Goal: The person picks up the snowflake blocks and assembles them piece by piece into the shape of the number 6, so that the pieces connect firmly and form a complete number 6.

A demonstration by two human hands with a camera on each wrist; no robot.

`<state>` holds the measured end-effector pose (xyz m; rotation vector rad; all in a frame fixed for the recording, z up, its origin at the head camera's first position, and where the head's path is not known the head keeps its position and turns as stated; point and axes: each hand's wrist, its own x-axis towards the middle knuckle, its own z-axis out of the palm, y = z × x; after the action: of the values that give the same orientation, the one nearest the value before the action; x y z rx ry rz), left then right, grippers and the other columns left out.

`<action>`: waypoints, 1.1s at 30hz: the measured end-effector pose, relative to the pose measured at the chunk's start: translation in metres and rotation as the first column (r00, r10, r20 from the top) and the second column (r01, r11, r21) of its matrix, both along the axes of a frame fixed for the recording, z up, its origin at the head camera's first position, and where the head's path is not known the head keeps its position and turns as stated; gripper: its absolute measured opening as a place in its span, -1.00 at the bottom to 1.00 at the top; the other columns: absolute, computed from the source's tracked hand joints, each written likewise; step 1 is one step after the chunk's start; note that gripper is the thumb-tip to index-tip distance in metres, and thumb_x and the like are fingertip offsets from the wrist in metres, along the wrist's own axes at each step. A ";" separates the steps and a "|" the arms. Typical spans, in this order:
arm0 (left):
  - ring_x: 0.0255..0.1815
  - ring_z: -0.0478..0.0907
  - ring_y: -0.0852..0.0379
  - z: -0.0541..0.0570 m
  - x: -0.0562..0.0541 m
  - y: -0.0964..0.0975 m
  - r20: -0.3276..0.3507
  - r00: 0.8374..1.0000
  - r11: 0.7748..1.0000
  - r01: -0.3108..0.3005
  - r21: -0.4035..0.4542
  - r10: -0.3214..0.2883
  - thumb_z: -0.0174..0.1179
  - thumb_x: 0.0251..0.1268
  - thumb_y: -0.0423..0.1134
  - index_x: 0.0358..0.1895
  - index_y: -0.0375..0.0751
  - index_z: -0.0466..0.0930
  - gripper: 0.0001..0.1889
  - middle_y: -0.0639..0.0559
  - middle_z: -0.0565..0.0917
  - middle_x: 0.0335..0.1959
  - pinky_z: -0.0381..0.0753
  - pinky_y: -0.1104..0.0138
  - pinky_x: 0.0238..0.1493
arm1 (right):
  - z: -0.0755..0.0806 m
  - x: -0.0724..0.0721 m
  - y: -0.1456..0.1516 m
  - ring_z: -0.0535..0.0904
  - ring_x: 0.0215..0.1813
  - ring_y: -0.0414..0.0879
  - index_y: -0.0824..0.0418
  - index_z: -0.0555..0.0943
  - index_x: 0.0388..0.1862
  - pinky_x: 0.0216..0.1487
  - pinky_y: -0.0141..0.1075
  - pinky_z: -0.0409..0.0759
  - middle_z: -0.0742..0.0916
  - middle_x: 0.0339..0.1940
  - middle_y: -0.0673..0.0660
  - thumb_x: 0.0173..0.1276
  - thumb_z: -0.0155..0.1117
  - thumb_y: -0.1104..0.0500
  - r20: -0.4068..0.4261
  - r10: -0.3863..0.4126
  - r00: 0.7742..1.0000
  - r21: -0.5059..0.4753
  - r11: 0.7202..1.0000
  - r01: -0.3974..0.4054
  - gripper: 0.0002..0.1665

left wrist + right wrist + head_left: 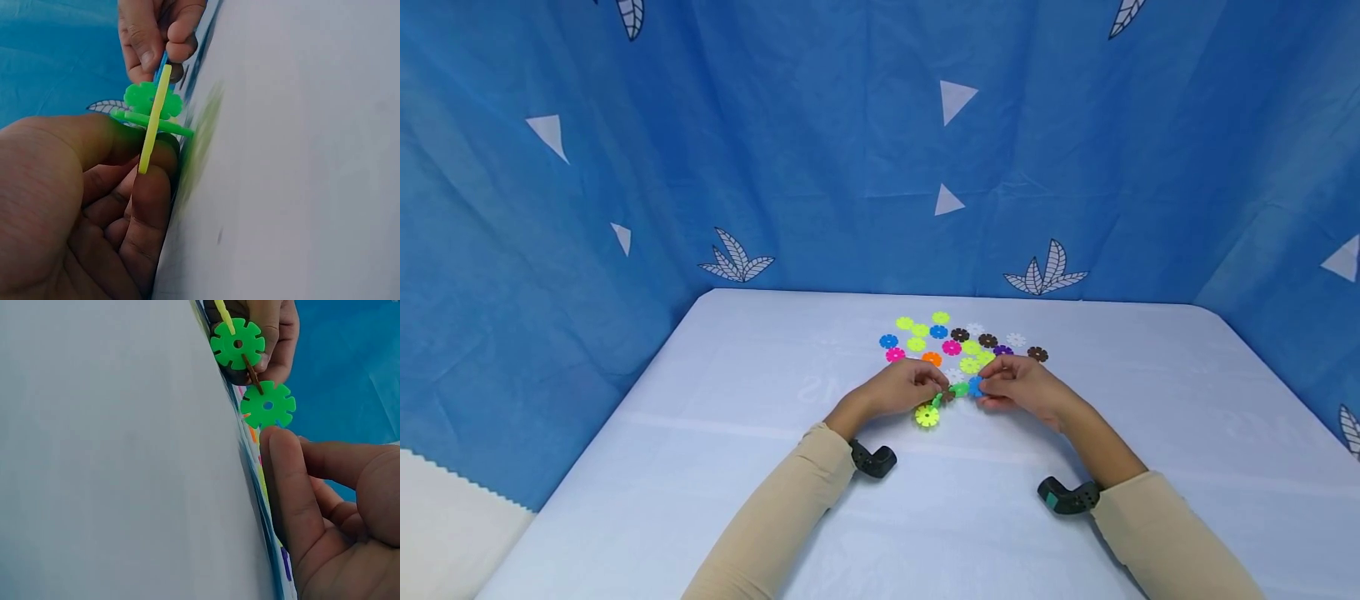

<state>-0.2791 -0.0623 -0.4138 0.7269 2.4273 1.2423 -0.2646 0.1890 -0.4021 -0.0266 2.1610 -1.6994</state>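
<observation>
A short chain of slotted plastic snowflake discs stretches between both hands, close over the table. It runs from a yellow disc (922, 417) through a green disc (225, 347), a brown disc (251, 373) and a second green disc (282, 403) to a blue disc (975, 386). My left hand (898, 388) pinches the chain around its brown and first green discs, the yellow one sticking out toward me. With thumb and fingertips, my right hand (1028, 388) pinches the blue disc at the other end; its fingers mostly cover that disc in the right wrist view.
Loose snowflake discs lie scattered just beyond the hands, among them an orange disc (932, 359), a pink disc (952, 347), a purple disc (1003, 351) and a brown disc (1037, 354). The white-covered table (760, 392) meets a blue patterned curtain (850, 150) at the back.
</observation>
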 end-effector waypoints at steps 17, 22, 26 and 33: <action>-0.34 0.55 0.16 -0.002 -0.001 0.005 0.044 0.999 0.998 -0.030 0.056 0.027 0.20 0.47 -0.30 -0.05 -0.16 0.75 -0.84 0.11 0.71 -0.32 0.55 0.36 -0.21 | -0.002 0.001 -0.005 0.72 -0.24 -0.04 0.42 0.51 0.02 -0.13 -0.29 0.68 0.62 -0.21 0.26 0.45 0.29 0.36 0.012 -0.023 1.000 -0.017 1.000 0.024 -0.76; -0.36 0.54 0.18 -0.002 -0.001 0.006 0.036 0.999 0.998 -0.033 0.044 0.031 0.21 0.47 -0.29 -0.05 -0.17 0.76 -0.84 0.10 0.69 -0.35 0.54 0.37 -0.23 | -0.004 0.002 -0.006 0.73 -0.23 -0.04 0.41 0.52 0.00 -0.14 -0.29 0.68 0.62 -0.23 0.25 0.44 0.29 0.36 0.018 -0.021 1.000 -0.027 0.999 0.021 -0.77; -0.36 0.54 0.17 -0.001 0.000 0.006 0.030 0.999 0.998 -0.034 0.050 0.032 0.22 0.45 -0.31 -0.06 -0.19 0.76 -0.84 0.12 0.70 -0.35 0.55 0.37 -0.24 | -0.006 0.002 -0.008 0.74 -0.24 -0.04 0.44 0.51 0.00 -0.14 -0.29 0.69 0.63 -0.25 0.25 0.43 0.30 0.37 0.013 -0.011 1.000 -0.041 0.999 0.012 -0.76; -0.34 0.56 0.16 0.002 0.000 0.005 0.030 0.999 0.998 -0.045 0.047 0.043 0.23 0.43 -0.31 -0.07 -0.21 0.77 -0.84 0.10 0.71 -0.32 0.55 0.36 -0.22 | -0.006 0.001 -0.010 0.73 -0.24 -0.03 0.44 0.51 -0.01 -0.16 -0.28 0.69 0.64 -0.23 0.27 0.42 0.31 0.38 -0.004 -0.012 1.000 -0.027 1.000 0.012 -0.76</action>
<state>-0.2790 -0.0573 -0.4118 0.6675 2.4103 1.3230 -0.2632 0.1794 -0.4082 -0.0245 2.1452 -1.7369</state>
